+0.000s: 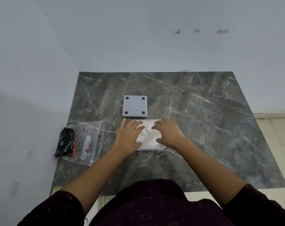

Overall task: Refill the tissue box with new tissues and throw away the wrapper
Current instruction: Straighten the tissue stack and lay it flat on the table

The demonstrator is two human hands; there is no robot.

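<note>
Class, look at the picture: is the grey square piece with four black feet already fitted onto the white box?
No. The grey square piece lies apart on the table, beyond the white box where both hands press the tissues.

Dim, flat light, soft blur (edges bowed), faint shadows

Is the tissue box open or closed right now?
Open: its grey base plate lies apart, feet up, while both hands press tissues into the box.

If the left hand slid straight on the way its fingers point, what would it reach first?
Probably the grey square base lying feet-up just beyond the tissues; the left hand points up-right toward its near edge, though depth is uncertain.
</note>
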